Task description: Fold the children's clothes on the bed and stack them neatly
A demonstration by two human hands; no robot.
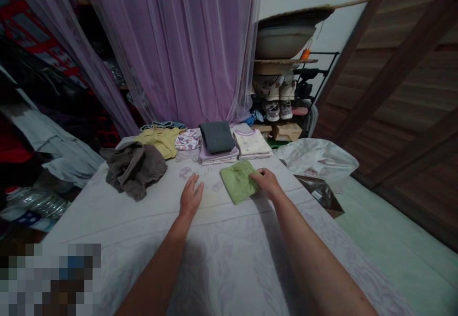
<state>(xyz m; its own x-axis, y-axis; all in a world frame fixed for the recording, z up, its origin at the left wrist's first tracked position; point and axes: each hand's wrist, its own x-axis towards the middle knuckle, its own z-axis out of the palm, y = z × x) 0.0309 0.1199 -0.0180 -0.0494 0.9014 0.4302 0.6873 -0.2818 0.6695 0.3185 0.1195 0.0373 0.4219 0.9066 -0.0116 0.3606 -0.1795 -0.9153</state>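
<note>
My right hand (266,184) lies with its fingers over the right edge of a folded green garment (238,181) on the patterned white bedsheet (222,259). Nearby, my left hand (191,196) rests on the sheet with its fingers spread, holding nothing. Farther off stand a dark grey folded cloth (216,136) on a lilac garment (218,156) and a cream folded stack (252,144). To the left lie a crumpled brown garment (134,169), a yellow garment (159,142) and a small floral cloth (188,139).
Past the bed's right edge lie a white plastic bag (317,161) and a cardboard flap (320,194) above a green floor (386,239). A purple curtain (179,44) hangs behind the bed. A shoe rack (282,101) stands at the back, with a basin (284,42) above it.
</note>
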